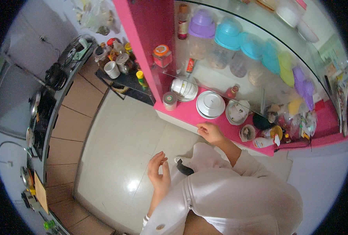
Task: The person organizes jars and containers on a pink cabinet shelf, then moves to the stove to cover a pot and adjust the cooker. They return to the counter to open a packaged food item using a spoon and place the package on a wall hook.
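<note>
My left hand (159,173) hangs over the tiled floor (121,141), its thumb apart from loosely curved fingers and nothing held. Close to the front edge of the pink shelf (188,111), my right hand (211,132) has half-curled fingers, and no object shows in it. Nearest to it on that shelf are a stack of white plates (210,104) and a patterned white bowl (237,112). Farther left stand more white bowls (184,89) and a lidded jar (170,100). A small cup with dark contents (247,132) sits right of my right hand, beside a spray bottle (266,141).
Above, a glass shelf holds purple (202,23) and blue lidded containers (228,33), an orange-lidded jar (162,55) and a bottle (183,22). A black low shelf (127,80) carries jars and a white mug (111,70). Along the left runs a counter with a gas stove (40,126).
</note>
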A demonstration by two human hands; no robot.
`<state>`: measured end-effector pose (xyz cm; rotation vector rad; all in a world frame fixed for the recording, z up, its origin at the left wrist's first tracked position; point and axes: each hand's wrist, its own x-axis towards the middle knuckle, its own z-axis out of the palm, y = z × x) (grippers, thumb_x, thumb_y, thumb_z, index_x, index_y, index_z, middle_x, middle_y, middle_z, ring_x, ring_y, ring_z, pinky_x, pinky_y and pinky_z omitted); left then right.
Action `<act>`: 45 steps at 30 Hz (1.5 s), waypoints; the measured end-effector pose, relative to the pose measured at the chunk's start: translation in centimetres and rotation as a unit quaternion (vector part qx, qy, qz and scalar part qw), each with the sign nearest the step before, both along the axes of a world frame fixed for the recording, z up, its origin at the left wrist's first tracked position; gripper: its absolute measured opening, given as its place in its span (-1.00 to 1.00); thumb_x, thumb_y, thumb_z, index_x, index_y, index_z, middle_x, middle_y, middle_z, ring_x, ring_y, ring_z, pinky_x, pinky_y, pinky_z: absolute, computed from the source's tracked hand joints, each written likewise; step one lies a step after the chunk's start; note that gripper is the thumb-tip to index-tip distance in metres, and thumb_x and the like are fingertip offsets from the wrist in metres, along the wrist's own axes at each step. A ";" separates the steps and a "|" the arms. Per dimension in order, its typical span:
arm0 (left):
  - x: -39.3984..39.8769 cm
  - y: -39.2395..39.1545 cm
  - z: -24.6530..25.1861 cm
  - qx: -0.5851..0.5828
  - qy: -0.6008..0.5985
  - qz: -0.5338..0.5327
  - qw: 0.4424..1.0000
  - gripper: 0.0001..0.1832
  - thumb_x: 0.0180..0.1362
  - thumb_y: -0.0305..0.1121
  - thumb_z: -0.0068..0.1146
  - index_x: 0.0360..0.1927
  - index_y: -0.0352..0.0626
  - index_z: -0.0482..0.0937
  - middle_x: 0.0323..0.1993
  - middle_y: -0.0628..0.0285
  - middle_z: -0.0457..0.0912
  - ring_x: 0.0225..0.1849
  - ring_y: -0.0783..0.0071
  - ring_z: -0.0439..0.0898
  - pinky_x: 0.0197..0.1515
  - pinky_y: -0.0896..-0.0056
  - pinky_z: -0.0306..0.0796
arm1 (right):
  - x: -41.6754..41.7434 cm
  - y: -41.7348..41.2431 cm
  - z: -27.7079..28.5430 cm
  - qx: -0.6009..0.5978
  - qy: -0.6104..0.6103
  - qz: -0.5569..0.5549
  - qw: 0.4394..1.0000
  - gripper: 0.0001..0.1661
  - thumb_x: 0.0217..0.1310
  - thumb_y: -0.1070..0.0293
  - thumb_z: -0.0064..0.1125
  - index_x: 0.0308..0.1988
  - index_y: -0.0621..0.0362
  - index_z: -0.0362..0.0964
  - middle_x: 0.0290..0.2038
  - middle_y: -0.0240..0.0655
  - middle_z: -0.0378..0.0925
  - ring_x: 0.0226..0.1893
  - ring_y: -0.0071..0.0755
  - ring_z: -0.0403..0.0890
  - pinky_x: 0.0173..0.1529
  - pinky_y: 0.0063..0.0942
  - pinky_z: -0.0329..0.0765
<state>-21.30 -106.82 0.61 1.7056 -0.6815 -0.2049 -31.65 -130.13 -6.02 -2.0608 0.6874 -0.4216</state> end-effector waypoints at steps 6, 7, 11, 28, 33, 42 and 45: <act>0.8 1.8 -0.5 0.020 0.034 0.078 0.996 -0.78 0.02 -0.63 0.00 -0.21 -0.32 0.50 -0.12 0.07 0.49 -0.30 0.39 0.56 -0.28 0.48 0.43 | 9.0 -4.8 5.2 -0.144 -0.067 -0.021 0.987 -0.57 -0.07 0.36 0.22 -0.11 0.17 0.40 -0.27 -0.17 0.48 -0.24 -0.15 0.51 -0.10 -0.34 0.44; 0.9 1.8 -0.7 0.017 0.036 0.089 0.995 -0.78 0.02 -0.63 0.00 -0.21 -0.31 0.50 -0.13 0.07 0.50 -0.29 0.39 0.55 -0.29 0.49 0.43 | 10.9 -5.9 6.0 -0.204 -0.100 -0.019 0.974 -0.55 -0.08 0.35 0.23 -0.09 0.15 0.39 -0.21 -0.17 0.45 -0.18 -0.14 0.48 -0.05 -0.33 0.42; 1.6 1.3 -1.0 0.013 0.031 0.123 0.992 -0.80 0.01 -0.63 0.02 -0.24 -0.29 0.52 -0.15 0.09 0.51 -0.26 0.39 0.54 -0.29 0.51 0.42 | 19.0 -9.8 9.8 -0.328 -0.092 -0.012 0.940 -0.43 -0.10 0.33 0.24 0.00 0.07 0.31 0.06 -0.14 0.27 0.04 -0.08 0.33 0.08 -0.25 0.33; 11.5 -5.2 -0.2 -0.035 0.014 0.178 0.983 -0.77 0.00 -0.63 0.03 -0.21 -0.26 0.51 -0.16 0.08 0.51 -0.25 0.39 0.51 -0.29 0.49 0.39 | 28.4 -21.4 9.8 -0.434 0.130 -0.083 0.888 -0.56 -0.09 0.43 0.11 -0.12 0.29 0.31 0.03 -0.01 0.19 0.15 0.05 0.13 0.13 -0.17 0.26; 12.9 -7.8 -0.8 -0.049 0.048 0.137 0.988 -0.78 0.00 -0.62 0.05 -0.23 -0.28 0.52 -0.17 0.07 0.52 -0.24 0.38 0.52 -0.28 0.49 0.40 | 29.0 -22.2 9.2 -0.431 0.161 -0.087 0.884 -0.65 0.07 0.46 -0.09 -0.08 0.29 0.34 0.13 -0.01 0.13 0.23 0.09 0.02 0.28 -0.10 0.01; 16.6 -8.3 -0.2 -0.015 -0.003 0.051 0.999 -0.80 0.01 -0.59 0.04 -0.24 -0.28 0.53 -0.19 0.03 0.53 -0.21 0.26 0.53 -0.27 0.43 0.43 | 25.2 -17.3 11.7 -0.408 0.051 -0.040 0.911 -0.26 -0.15 0.35 0.25 0.09 0.22 0.18 0.19 -0.01 0.01 0.24 0.10 -0.01 0.26 -0.13 0.07; 18.0 -7.4 1.1 -0.004 -0.017 0.018 1.000 -0.80 0.01 -0.59 0.04 -0.24 -0.29 0.53 -0.19 0.03 0.54 -0.20 0.25 0.53 -0.26 0.42 0.43 | 24.1 -14.9 12.4 -0.374 0.003 -0.035 0.927 -0.29 -0.14 0.38 0.24 0.08 0.23 0.20 0.20 -0.04 0.00 0.23 0.08 0.03 0.25 -0.17 0.09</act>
